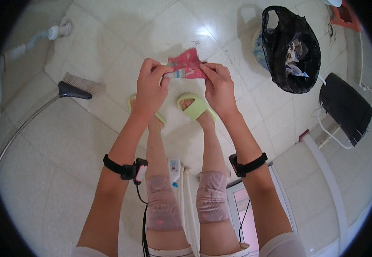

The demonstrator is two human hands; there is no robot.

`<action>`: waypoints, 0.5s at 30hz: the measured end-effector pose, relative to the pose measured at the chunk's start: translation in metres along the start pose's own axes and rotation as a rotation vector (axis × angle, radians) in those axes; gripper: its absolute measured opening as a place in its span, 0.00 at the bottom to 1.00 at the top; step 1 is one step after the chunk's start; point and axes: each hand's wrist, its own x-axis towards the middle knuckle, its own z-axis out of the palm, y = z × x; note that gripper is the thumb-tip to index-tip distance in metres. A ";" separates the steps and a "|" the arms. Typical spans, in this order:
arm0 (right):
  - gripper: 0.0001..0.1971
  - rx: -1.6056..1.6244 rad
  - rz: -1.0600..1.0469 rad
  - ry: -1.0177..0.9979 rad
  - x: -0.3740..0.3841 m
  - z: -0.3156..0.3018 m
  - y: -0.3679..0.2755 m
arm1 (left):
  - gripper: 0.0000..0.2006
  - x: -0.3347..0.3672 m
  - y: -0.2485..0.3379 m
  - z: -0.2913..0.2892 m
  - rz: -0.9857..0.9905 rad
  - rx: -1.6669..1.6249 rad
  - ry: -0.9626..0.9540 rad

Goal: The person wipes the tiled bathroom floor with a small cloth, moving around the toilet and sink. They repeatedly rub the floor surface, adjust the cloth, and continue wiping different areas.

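Note:
Both hands grip a small red-pink flat piece point(187, 61) with a pale, striped patch along its near edge. It looks thin and creased; whether it is cloth or wrapper I cannot tell. My left hand point(151, 87) pinches its left end between thumb and fingers. Its right end is pinched in my right hand point(220, 87). The piece is held stretched between them, above the tiled floor and just beyond my green slippers point(194, 107).
To the right stands a bin point(259, 51) lined with a black bag point(311, 53) holding crumpled scraps. A broom point(75, 91) leans at the left, near a white pipe point(36, 40). Farther right are a black box-like thing point(346, 109) and a red crate point(346, 16).

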 end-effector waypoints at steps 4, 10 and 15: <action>0.18 0.023 -0.008 -0.060 -0.004 -0.008 0.013 | 0.12 0.004 -0.004 -0.005 0.162 -0.184 -0.044; 0.15 1.041 0.645 -0.291 -0.003 -0.024 0.021 | 0.10 0.010 0.003 -0.018 -0.260 -0.694 -0.444; 0.18 1.148 0.665 -0.204 -0.007 -0.020 0.011 | 0.12 0.011 0.012 -0.004 -0.469 -0.888 -0.359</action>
